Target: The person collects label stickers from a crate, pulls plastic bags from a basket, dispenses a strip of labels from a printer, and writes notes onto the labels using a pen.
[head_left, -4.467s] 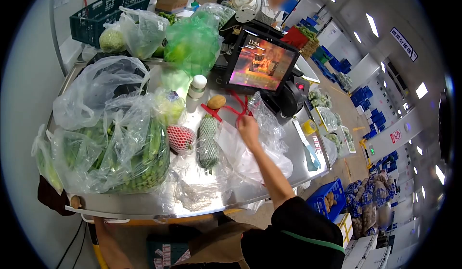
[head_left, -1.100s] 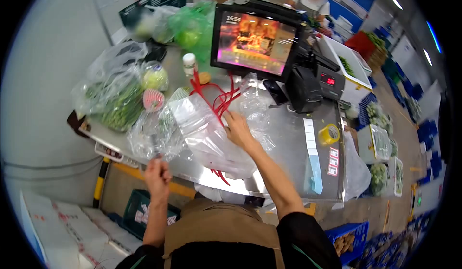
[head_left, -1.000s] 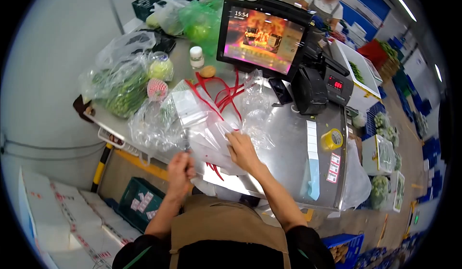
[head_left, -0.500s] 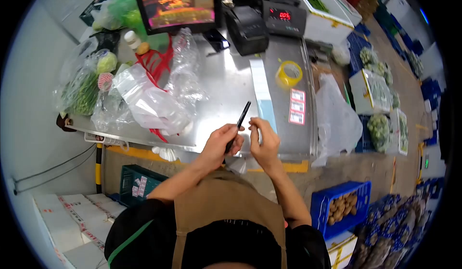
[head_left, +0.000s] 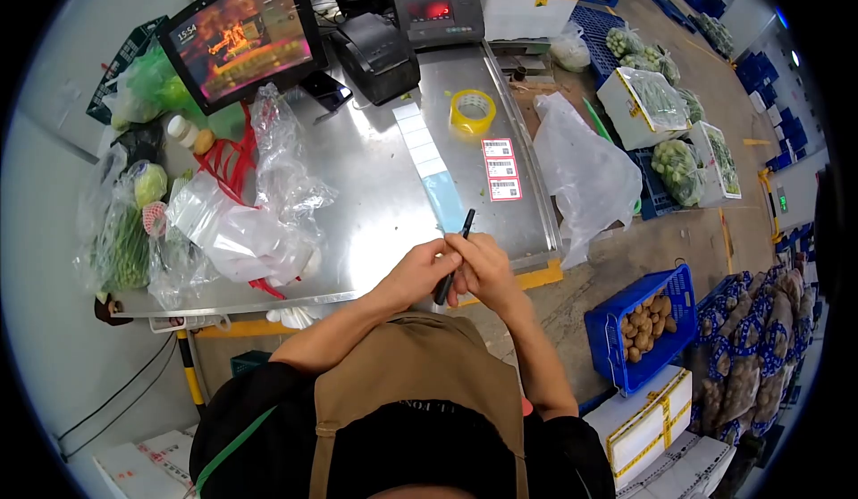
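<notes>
My left hand [head_left: 418, 273] and my right hand [head_left: 484, 268] meet just in front of the metal table's edge, their fingertips together. Between them is a slim black pen [head_left: 444, 290], tilted, its tip end rising above the fingers. Both hands are closed at the pen, though overlapping fingers hide part of the grip. Directly beyond the hands lies a label strip [head_left: 418, 144], white at its far part and light blue toward me. To its right are a red-edged sheet of printed labels [head_left: 501, 169] and a roll of yellow tape [head_left: 472, 113].
Plastic bags [head_left: 246, 231] and bagged greens [head_left: 125, 253] crowd the table's left side. A screen [head_left: 241, 39], phone [head_left: 326, 91], black printer [head_left: 375, 57] and scale display [head_left: 438, 10] stand at the back. At right are a blue crate of potatoes [head_left: 648, 325] and foam boxes [head_left: 643, 106].
My right hand has closed in against my left, and both now meet at the pen, which the left hand alone held before. The view has turned, shifting the table leftward.
</notes>
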Motion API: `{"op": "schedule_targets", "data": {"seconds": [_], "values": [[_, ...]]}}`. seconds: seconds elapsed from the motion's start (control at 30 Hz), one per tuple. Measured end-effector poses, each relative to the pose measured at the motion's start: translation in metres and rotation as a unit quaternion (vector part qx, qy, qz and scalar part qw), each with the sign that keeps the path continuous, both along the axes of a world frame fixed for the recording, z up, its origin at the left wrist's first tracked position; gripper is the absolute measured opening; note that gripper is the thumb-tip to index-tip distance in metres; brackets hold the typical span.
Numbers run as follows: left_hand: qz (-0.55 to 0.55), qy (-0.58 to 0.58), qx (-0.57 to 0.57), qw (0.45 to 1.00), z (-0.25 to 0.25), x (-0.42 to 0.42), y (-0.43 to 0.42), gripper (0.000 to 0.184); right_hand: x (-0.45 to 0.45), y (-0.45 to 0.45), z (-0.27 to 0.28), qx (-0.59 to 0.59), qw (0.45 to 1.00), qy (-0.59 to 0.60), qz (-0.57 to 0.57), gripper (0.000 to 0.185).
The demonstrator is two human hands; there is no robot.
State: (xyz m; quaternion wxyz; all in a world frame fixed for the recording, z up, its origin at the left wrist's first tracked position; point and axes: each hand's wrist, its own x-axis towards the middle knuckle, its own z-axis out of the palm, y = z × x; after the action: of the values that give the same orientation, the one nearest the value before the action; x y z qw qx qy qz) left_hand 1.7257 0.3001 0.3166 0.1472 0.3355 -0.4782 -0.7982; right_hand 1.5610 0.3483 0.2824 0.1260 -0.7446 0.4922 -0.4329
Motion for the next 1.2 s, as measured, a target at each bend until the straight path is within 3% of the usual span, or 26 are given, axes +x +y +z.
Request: {"op": "schedule_targets", "data": {"seconds": [0.03,0.13,0.17,0.2,0.3,0.43,0.53,0.73,0.93,1.03,1.1,1.13,1.2], "values": [[-0.047,-0.029,-0.060,0.997,0.004,0.007,-0.007,0.026,0.003,-0.002,-0.003,-0.008,1.000,0.007,-0.008,0.030],[0.015,-0.071,-0.104,0.992,-0.012,0.031,-0.029,0.028,0.019,-0.002,-0.004,0.077,0.984,-0.156,-0.045,0.025],[0.083,-0.082,-0.147,0.982,-0.016,0.033,-0.033,0.031,0.024,-0.004,-0.007,0.087,0.978,-0.182,-0.045,0.020],[0.116,-0.043,-0.143,0.982,-0.019,0.034,-0.039,0.033,0.030,-0.004,-0.006,0.119,0.957,-0.264,-0.021,0.019],[0.106,0.062,0.017,0.992,-0.021,0.036,-0.047,0.033,0.048,-0.011,-0.007,0.165,0.863,-0.474,0.050,0.023],[0.143,0.131,0.126,0.973,-0.038,0.037,-0.050,0.027,0.060,-0.018,-0.013,0.214,0.764,-0.607,0.040,0.041],[0.208,0.139,0.152,0.956,-0.049,0.030,-0.049,0.022,0.066,-0.021,-0.013,0.250,0.706,-0.663,0.015,0.043],[0.307,0.137,0.162,0.928,-0.054,0.018,-0.052,0.022,0.071,-0.036,-0.014,0.282,0.661,-0.695,-0.012,0.045],[0.328,0.126,0.173,0.920,-0.064,-0.012,-0.050,0.021,0.044,-0.039,-0.018,0.289,0.624,-0.726,-0.011,0.041],[0.434,0.098,0.137,0.885,-0.091,-0.021,-0.067,0.018,0.017,-0.029,-0.011,0.289,0.587,-0.753,-0.064,0.038],[0.584,0.242,0.176,0.755,-0.140,0.047,-0.129,0.013,-0.026,-0.012,-0.018,0.260,0.583,-0.763,-0.101,0.035],[0.608,0.248,0.113,0.746,-0.148,0.084,-0.143,0.016,-0.046,-0.008,-0.018,0.248,0.576,-0.768,-0.126,0.035],[0.629,0.181,0.013,0.756,-0.103,0.090,-0.143,0.021,-0.077,-0.002,-0.025,0.223,0.626,-0.738,-0.117,0.034]]}}
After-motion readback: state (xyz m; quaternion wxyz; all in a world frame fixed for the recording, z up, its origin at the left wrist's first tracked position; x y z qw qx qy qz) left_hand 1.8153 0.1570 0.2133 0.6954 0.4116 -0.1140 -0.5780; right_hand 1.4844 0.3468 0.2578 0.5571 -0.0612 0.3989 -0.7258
